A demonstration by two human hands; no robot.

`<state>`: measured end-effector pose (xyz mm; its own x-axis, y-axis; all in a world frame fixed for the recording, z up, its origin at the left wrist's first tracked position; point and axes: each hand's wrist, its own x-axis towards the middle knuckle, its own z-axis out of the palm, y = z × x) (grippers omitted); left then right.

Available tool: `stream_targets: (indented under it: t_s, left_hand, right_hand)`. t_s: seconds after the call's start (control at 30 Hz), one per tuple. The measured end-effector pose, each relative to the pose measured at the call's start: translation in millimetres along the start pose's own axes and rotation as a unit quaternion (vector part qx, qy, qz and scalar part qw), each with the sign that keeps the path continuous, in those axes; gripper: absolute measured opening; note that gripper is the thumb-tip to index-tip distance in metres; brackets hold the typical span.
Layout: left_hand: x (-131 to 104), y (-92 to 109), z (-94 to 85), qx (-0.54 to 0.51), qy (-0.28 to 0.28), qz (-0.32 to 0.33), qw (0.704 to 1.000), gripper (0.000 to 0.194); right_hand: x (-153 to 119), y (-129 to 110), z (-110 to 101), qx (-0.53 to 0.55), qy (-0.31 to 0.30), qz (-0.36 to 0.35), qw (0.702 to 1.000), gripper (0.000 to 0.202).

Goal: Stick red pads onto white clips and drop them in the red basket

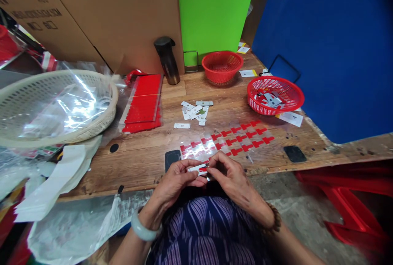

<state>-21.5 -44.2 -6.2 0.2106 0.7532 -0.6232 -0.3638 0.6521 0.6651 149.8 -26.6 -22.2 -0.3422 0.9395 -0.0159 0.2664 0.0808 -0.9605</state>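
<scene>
My left hand [181,179] is closed around a small white card [194,169], held just over the table's front edge. On the card's right end lies a red sticker [202,169], and the fingertips of my right hand [230,177] pinch at it. Just beyond my hands, a clear sheet of red T-shaped stickers [241,137] lies flat on the wooden table. Farther back is a loose pile of small white cards [195,111], with one single card [182,126] apart from it.
A red basket [222,66] stands at the back; another red basket [299,97] holds cards. Stacked red sheets [143,99] and a dark flask [167,60] are at left-centre. A large cream basket [104,128] holds plastic bags. A red stool [353,203] stands right.
</scene>
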Motion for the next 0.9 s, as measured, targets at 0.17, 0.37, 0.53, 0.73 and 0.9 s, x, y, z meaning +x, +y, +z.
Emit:
stream_targets:
  t_s: [0.17, 0.37, 0.53, 0.73, 0.9]
  left_hand:
    - [1.0, 0.4, 0.2, 0.005, 0.002, -0.002, 1.0, 0.03]
    - [1.0, 0.2, -0.2, 0.009, 0.004, -0.003, 1.0, 0.03]
    - [2.3, -0.3, -2.1, 0.01, 0.003, -0.003, 1.0, 0.029]
    - [2.2, 0.3, -2.2, 0.016, -0.001, -0.001, 1.0, 0.028]
    - [2.7, 2.2, 0.0, 0.021, -0.002, 0.005, 1.0, 0.026]
  right_hand:
    - [-0.2, -0.4, -0.6, -0.002, -0.005, -0.002, 1.0, 0.008]
    - [1.1, 0.3, 0.2, -0.004, -0.003, -0.005, 1.0, 0.008]
    - [2.3, 4.2, 1.0, 0.019, 0.002, 0.008, 1.0, 0.007]
    - [4.3, 3.2, 0.2, 0.025, 0.008, 0.009, 1.0, 0.007]
    - [4.6, -0.2, 0.2, 0.005, 0.008, 0.009, 1.0, 0.008]
